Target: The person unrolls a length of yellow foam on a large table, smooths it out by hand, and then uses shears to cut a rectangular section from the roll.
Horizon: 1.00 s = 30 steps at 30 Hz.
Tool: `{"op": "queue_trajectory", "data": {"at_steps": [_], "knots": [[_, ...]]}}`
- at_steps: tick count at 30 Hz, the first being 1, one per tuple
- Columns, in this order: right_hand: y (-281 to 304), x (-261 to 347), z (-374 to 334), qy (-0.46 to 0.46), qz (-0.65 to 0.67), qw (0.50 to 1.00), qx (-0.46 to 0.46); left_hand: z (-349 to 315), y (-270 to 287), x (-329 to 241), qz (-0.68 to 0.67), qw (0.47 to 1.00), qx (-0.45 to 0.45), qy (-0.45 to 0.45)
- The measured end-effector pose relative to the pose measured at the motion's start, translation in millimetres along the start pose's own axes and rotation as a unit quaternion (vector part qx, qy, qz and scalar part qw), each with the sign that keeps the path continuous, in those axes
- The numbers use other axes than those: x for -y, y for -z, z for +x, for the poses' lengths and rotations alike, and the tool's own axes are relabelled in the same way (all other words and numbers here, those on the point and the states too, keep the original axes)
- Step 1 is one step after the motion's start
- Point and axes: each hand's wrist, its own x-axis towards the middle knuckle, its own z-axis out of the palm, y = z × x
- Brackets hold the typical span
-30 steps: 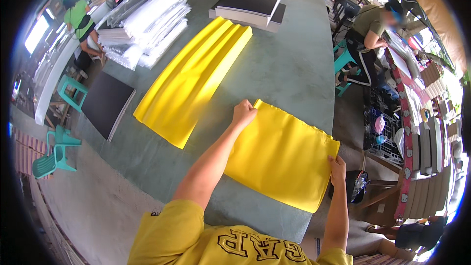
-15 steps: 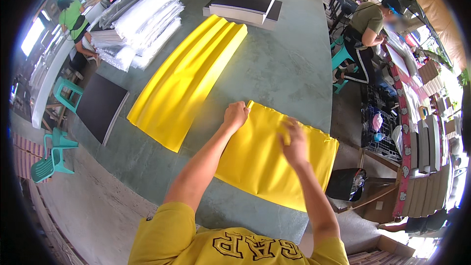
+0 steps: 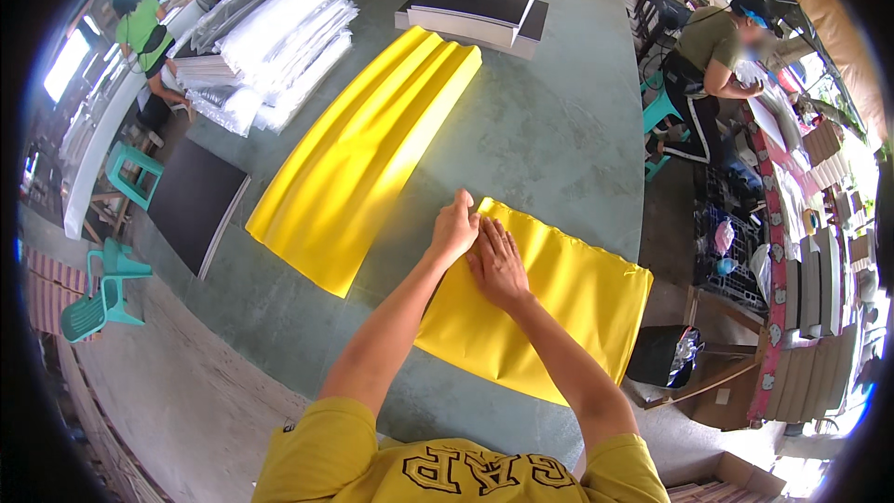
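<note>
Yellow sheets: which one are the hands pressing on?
The flat yellow sheet nearest the person, under both hands; the long wavy yellow sheet lies untouched farther left.
</note>
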Motion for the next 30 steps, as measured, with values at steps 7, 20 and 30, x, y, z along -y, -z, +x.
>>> {"op": "queue_trajectory", "data": {"at_steps": [7, 20, 30], "knots": [[1, -1, -1, -0.022, -0.017, 1.0, -0.001, -1, -2, -7, 0.029, 0.998, 0.02, 0.055], [-6, -6, 12, -0.023, -0.065, 0.995, -0.065, 3, 24, -4, 0.029, 0.977, 0.158, 0.14], [-14, 7, 19, -0.089, -0.122, 0.988, -0.026, -137, 97, 5, -0.029, 0.953, 0.237, 0.187]]}}
